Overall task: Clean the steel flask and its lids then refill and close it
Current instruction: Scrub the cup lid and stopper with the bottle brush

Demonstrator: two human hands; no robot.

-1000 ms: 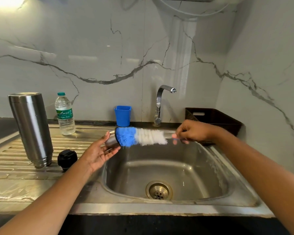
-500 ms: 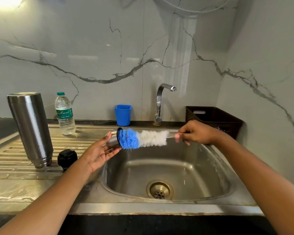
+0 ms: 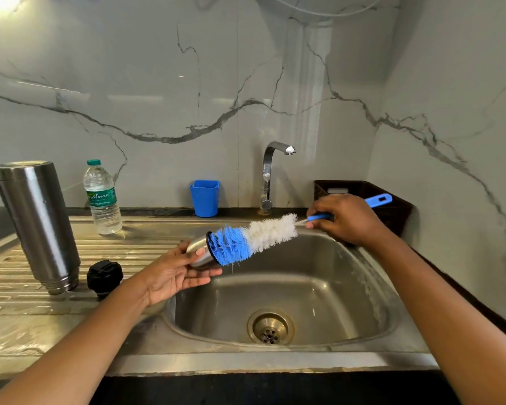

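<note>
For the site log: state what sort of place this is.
Most likely a home kitchen, at the washing-up spot. A steel sink with a ribbed draining board is set in the counter, a tap stands at its back edge, and a marble-look wall rises behind.

Grey-veined marble walls (image 3: 158, 83) meet at a corner.

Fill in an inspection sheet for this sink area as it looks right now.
Surface: ribbed steel drainboard and sink.
Job's things: flask upside down on drainboard; black lid beside it; steel lid with brush tip inside.
Clutter: water bottle, blue cup, dark basket.
Hands: left hand holds steel lid; right hand grips brush handle.
Cables: thin wire loops high on wall.
Surroundings: marbled wall; tap, no stream seen.
</note>
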